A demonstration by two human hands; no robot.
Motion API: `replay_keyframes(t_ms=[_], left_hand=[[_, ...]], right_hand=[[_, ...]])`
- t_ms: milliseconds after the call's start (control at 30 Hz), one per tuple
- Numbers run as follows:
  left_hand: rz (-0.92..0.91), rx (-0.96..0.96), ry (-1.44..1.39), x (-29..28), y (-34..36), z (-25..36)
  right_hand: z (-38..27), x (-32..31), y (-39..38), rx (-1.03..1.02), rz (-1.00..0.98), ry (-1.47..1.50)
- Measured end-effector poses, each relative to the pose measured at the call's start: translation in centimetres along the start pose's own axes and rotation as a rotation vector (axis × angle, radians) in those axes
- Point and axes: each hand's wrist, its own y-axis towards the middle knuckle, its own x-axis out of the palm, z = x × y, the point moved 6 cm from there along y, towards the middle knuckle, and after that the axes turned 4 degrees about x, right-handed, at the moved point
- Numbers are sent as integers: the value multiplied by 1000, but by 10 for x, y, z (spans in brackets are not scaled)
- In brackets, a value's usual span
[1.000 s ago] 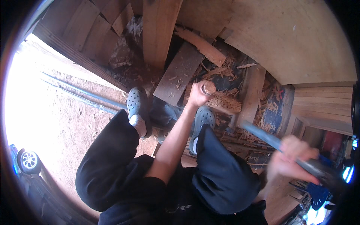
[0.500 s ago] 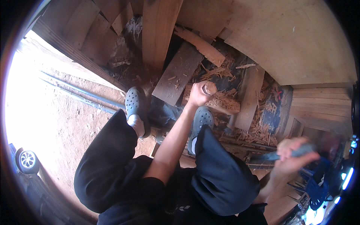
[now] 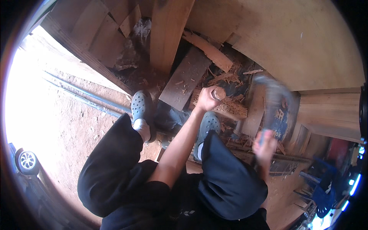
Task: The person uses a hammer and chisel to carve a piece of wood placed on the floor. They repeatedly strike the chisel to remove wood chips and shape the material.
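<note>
My left hand (image 3: 207, 99) is closed around a chisel (image 3: 219, 93) with a thick, round wooden handle. The top of the handle shows above my fist; the blade is hidden below it. Under the fist lies a wooden block (image 3: 234, 109) with a rough, chipped upper face. To the right, my right hand (image 3: 265, 145) grips a hammer (image 3: 273, 100) by its handle. The hammer is raised and smeared by motion, its head beyond my hand and to the right of the block, apart from the chisel.
Wood chips (image 3: 232, 78) lie around the block. A dark plank (image 3: 183, 82) and an upright board (image 3: 166, 38) stand close by, with a large wooden panel (image 3: 291, 42) at the far right. My shoes (image 3: 142, 107) flank the work. A blue chair (image 3: 326, 188) is at the right.
My right hand has swung the hammer from the lower right inward and away from me, so its head now points forward. My left hand keeps its hold on the chisel.
</note>
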Motion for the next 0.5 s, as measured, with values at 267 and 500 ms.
replay_keyframes(t_ms=[267,500], left_hand=[[19,-23,0,-1,1,-1],[-44,-121,19,2,5,-5]], right_hand=[[-170,-36,-47,-945,-136,595],[23,80,6,-161,-81,-636]])
